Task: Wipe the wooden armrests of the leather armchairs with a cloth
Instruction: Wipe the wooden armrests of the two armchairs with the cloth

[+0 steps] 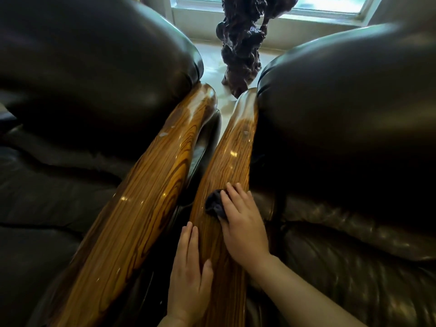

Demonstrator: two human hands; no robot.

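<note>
Here the dark cloth (214, 204) sits on the right armrest (226, 175), about halfway along the shiny striped wood. The right hand (243, 223) lies flat on top of the cloth, fingers spread a little and pressing it down (only a bunched edge peeks out by the fingertips). The right forearm reaches in from the lower right. The left hand (188, 267) is open, holding nothing, resting along the near edge of the same armrest. The left armrest (141, 197) lies just beside, between two dark leather armchairs (342, 114).
</note>
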